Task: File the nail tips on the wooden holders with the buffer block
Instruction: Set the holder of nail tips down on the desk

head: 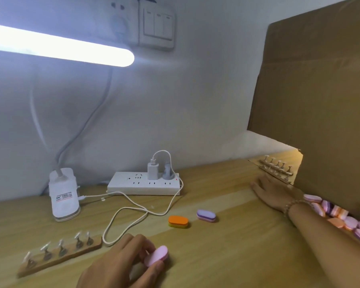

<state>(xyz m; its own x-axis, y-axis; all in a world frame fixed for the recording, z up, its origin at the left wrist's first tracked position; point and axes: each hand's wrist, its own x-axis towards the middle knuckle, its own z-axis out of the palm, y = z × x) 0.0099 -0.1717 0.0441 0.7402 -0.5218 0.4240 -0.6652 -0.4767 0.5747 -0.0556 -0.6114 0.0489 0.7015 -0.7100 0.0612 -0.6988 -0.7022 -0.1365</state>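
Pink buffer block (156, 255) pinched in left hand (121, 263); right hand (272, 192) flat by half-hidden holders (276, 170).

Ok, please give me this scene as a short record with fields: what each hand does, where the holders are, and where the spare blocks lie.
left hand: grips the pink buffer block, front centre
right hand: flat on the table, fingers straight, beside the far wooden holders
near wooden holder: front left, nail tips upright, no hand on it
spare blocks: orange block and purple block mid-table; pile of blocks at right
behind: power strip, cardboard
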